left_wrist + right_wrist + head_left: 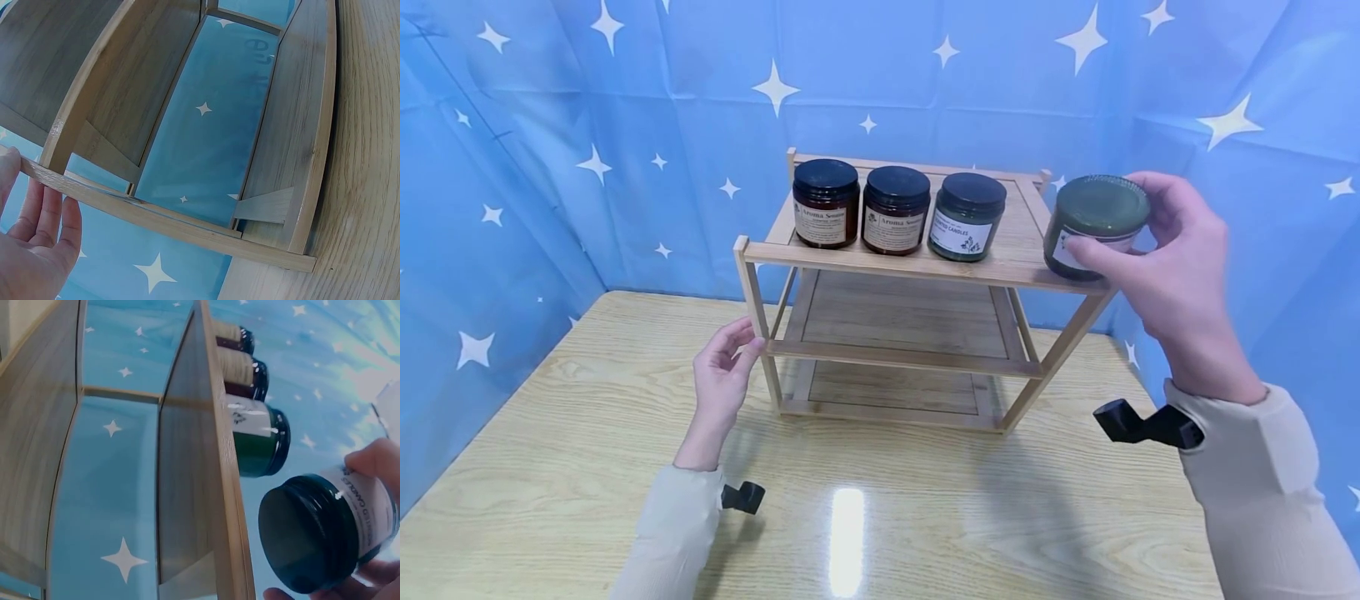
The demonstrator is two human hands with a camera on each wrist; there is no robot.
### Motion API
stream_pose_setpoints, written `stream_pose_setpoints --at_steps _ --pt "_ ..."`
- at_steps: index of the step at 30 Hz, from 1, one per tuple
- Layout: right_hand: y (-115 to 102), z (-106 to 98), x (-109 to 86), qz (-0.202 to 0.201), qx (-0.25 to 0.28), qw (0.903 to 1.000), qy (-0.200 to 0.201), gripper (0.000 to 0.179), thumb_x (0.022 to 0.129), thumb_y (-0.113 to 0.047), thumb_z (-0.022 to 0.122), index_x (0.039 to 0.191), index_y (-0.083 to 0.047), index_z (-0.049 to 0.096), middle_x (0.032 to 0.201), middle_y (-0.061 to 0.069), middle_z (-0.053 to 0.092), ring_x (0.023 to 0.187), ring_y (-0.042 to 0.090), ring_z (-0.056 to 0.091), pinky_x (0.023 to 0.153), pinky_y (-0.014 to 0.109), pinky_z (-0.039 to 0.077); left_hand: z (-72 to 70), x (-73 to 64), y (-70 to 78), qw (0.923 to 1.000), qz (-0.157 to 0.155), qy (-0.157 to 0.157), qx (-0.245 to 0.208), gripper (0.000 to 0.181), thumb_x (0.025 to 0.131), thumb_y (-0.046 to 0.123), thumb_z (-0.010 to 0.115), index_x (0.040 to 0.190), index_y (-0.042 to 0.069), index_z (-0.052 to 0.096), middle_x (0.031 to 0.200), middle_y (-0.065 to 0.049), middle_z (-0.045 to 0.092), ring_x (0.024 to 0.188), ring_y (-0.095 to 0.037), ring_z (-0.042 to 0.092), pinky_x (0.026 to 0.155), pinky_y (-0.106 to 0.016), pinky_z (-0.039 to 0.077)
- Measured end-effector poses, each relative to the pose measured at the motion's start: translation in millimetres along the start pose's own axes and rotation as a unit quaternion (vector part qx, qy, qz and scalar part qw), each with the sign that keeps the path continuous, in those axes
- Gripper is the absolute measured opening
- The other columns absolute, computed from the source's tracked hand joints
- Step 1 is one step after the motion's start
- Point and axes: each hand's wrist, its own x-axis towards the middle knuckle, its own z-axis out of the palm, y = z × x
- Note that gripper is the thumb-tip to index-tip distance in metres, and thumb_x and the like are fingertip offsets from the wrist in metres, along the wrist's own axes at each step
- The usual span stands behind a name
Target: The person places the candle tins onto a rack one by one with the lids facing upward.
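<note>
My right hand (1176, 250) grips a green candle jar (1101, 212) at the right end of the wooden rack's top shelf. The jar is upside down, its dark lid (303, 537) facing the shelf and its glass base up. Three more candle jars stand upright in a row to its left: a green one (966, 218), a brown one (895, 208) and another brown one (825, 204). Low on the left, my left hand (722, 367) holds the front left leg of the rack (156, 219), thumb on one side and fingers on the other.
The rack has two lower shelves, a middle one (902, 317) and a bottom one (891, 390). It stands on a light wood table (587, 425). Blue cloth with white stars (685, 125) hangs close behind and at both sides.
</note>
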Motion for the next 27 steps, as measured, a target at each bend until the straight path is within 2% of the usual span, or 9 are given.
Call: stream_pose_setpoints --at_steps 5,13,16,22,27 --pt "0.7 3.4 10.2 -0.027 -0.035 0.9990 -0.010 0.057 0.067 0.010 0.078 0.118 -0.012 0.064 0.105 -0.001 0.063 0.098 0.014 0.057 0.089 0.020 0.038 0.1 0.2 -0.3 1.0000 0.000 -0.001 0.003 0.025 0.088 -0.015 0.057 0.113 -0.012 0.060 0.093 0.012 0.067 0.093 -0.006 0.062 0.087 -0.020 0.050" --pt "-1.3 3.0 17.5 -0.019 -0.045 0.9975 -0.052 0.060 0.068 0.007 0.079 0.122 -0.014 0.064 0.108 0.002 0.064 0.101 0.015 0.058 0.079 0.020 0.043 -0.6 0.0 -0.2 1.0000 -0.001 -0.001 0.005 0.024 0.089 -0.015 0.057 0.113 -0.012 0.059 0.094 0.012 0.067 0.093 -0.006 0.062 0.087 -0.020 0.050" --pt "0.0 1.7 21.3 -0.024 -0.069 0.9955 -0.060 0.060 0.069 0.004 0.080 0.124 -0.015 0.064 0.111 0.000 0.063 0.101 0.012 0.058 0.078 0.018 0.042 -0.4 0.1 -0.2 1.0000 0.001 -0.002 -0.002 0.024 0.088 -0.015 0.057 0.112 -0.011 0.060 0.093 0.011 0.068 0.093 -0.007 0.062 0.087 -0.020 0.050" --pt "5.4 -1.8 28.2 -0.021 -0.152 0.9876 -0.034 0.058 0.069 -0.005 0.082 0.120 -0.017 0.057 0.105 -0.010 0.058 0.098 0.006 0.054 0.082 0.018 0.038 -0.2 -0.1 -0.2 0.9999 0.003 -0.001 -0.016 0.026 0.088 -0.016 0.056 0.111 -0.007 0.063 0.092 0.011 0.068 0.092 -0.007 0.062 0.087 -0.021 0.050" --pt "7.6 -4.2 31.3 -0.017 -0.173 0.9844 -0.025 0.056 0.068 -0.008 0.082 0.118 -0.018 0.059 0.100 -0.014 0.058 0.085 0.005 0.055 0.072 0.016 0.040 0.0 -0.4 -0.4 0.9997 0.005 -0.001 -0.022 0.027 0.088 -0.016 0.057 0.111 -0.004 0.065 0.092 0.010 0.068 0.091 -0.006 0.062 0.086 -0.021 0.050"
